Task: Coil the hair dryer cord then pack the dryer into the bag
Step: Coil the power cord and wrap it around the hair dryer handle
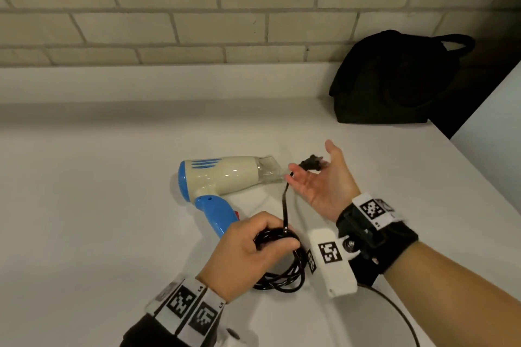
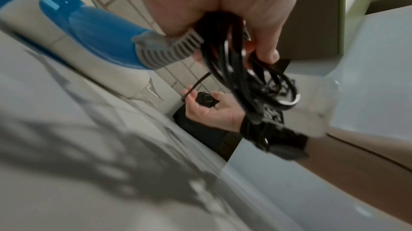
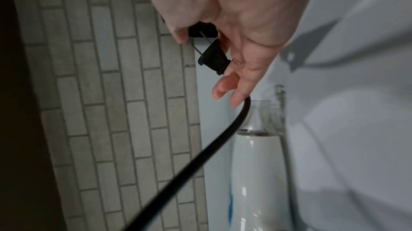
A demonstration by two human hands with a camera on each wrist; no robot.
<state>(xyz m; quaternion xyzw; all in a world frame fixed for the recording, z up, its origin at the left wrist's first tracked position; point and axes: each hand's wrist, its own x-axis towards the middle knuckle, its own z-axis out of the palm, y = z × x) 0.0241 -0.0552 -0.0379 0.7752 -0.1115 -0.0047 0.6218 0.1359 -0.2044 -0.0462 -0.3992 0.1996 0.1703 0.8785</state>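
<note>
A cream and blue hair dryer (image 1: 225,177) lies on its side on the white table (image 1: 84,205), nozzle pointing right. My left hand (image 1: 270,236) grips the coiled black cord (image 1: 287,270) just below the blue handle; several loops hang from the fist (image 2: 256,79). One strand of cord (image 3: 200,155) runs up to my right hand (image 1: 318,177). That hand is palm up with fingers spread. The black plug (image 1: 313,163) lies across its fingers, and the thumb stands apart from it (image 3: 214,58). The black bag (image 1: 394,79) stands at the back right against the wall.
A pale brick wall (image 1: 169,8) runs along the back of the table. A dark gap (image 1: 456,121) opens at the table's right edge beside the bag. A thin cable (image 1: 394,310) trails from my right wrist gear across the near right.
</note>
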